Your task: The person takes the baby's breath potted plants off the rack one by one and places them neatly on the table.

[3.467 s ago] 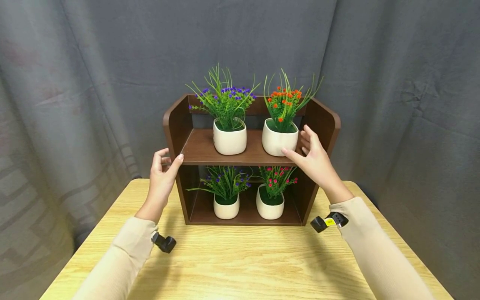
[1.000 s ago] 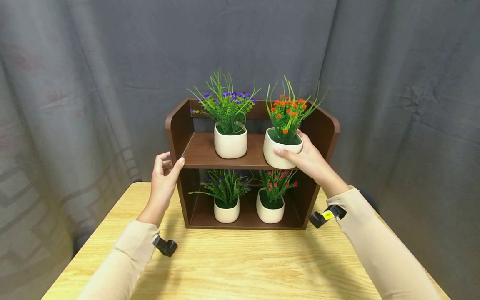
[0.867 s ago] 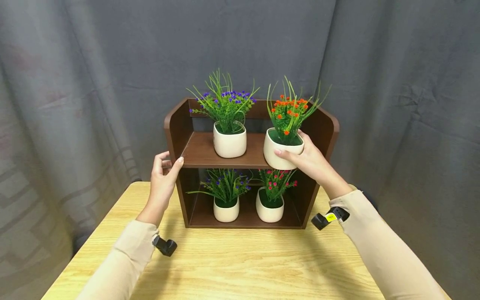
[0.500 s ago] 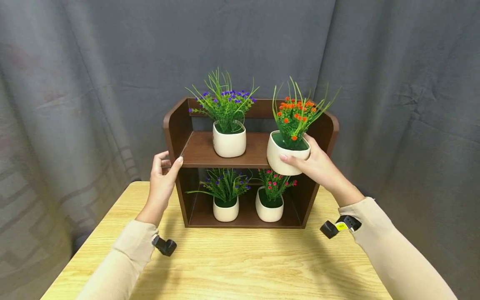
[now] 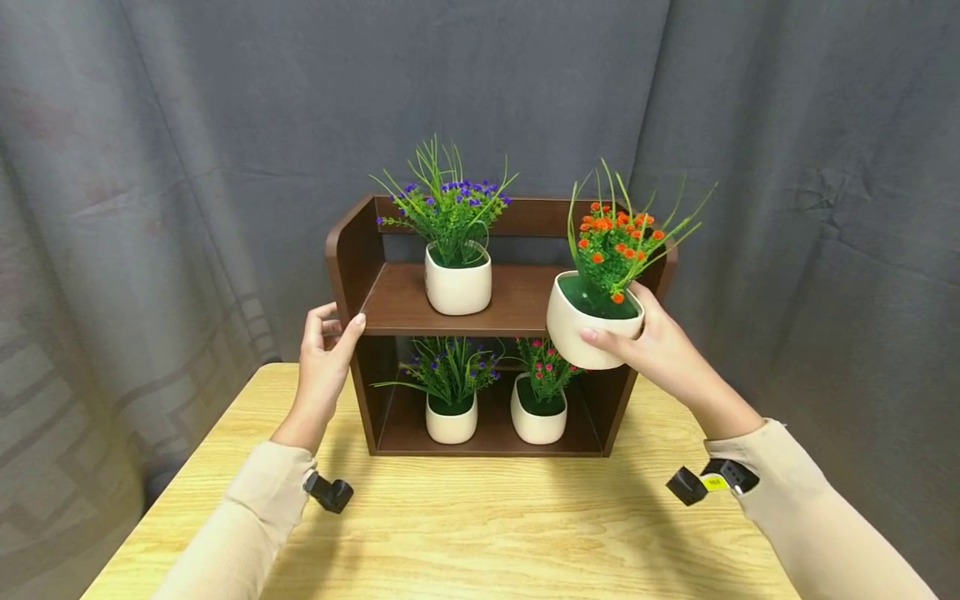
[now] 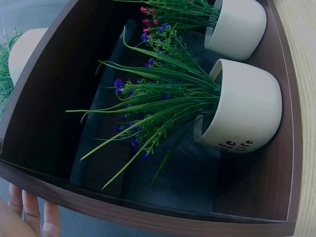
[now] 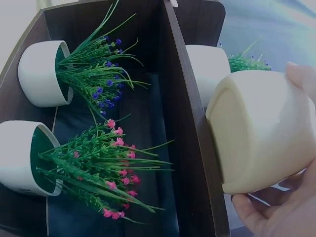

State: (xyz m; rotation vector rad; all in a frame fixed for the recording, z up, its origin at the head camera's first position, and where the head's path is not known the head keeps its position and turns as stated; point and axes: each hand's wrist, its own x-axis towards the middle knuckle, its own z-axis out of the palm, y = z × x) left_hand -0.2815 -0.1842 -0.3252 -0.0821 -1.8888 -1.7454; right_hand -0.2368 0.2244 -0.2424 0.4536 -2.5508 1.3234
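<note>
My right hand (image 5: 667, 350) grips a white pot of orange flowers (image 5: 596, 325), thumb on its front and fingers round its right side. The pot hangs slightly tilted in front of the upper board's right end; its underside shows in the right wrist view. My left hand (image 5: 324, 354) holds the left side panel of a dark brown two-tier shelf (image 5: 442, 329), thumb at the front edge, fingers behind the panel. On the upper tier stands a purple-flowered potted plant (image 5: 459, 283). Below it are another purple-flowered pot (image 6: 247, 106) and a pink-flowered pot (image 7: 22, 158).
The shelf stands on a light wooden table (image 5: 480, 525). Grey curtains (image 5: 510, 92) hang close behind it and at both sides. Both wrists carry small black cameras (image 5: 330, 492).
My right hand has closed round the orange-flowered pot, lifted it off the upper tier and brought it forward and to the right. The left hand has stayed on the shelf's side panel.
</note>
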